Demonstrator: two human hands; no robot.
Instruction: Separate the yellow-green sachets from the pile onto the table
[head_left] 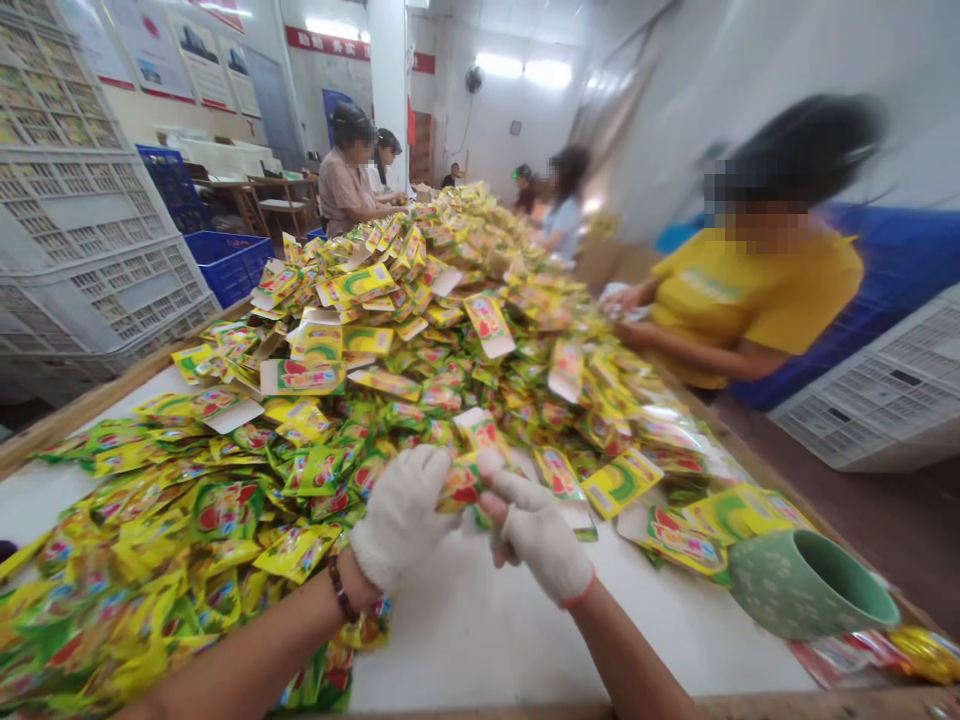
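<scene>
My left hand (401, 512) and my right hand (536, 530), both in white knit gloves, meet over the white table (480, 620). Together they pinch a small yellow, green and red sachet (461, 482) between their fingertips. A big heap of the same sachets (420, 330) runs down the table away from me. Loose sachets (150, 560) lie spread to my left, and a few flat yellow packets (622, 482) lie to my right.
A green mug (810, 585) lies on its side at the right edge. A person in a yellow shirt (757, 290) works across on the right, others stand farther back. White crates (82, 220) and blue crates (229, 260) stack up on the left.
</scene>
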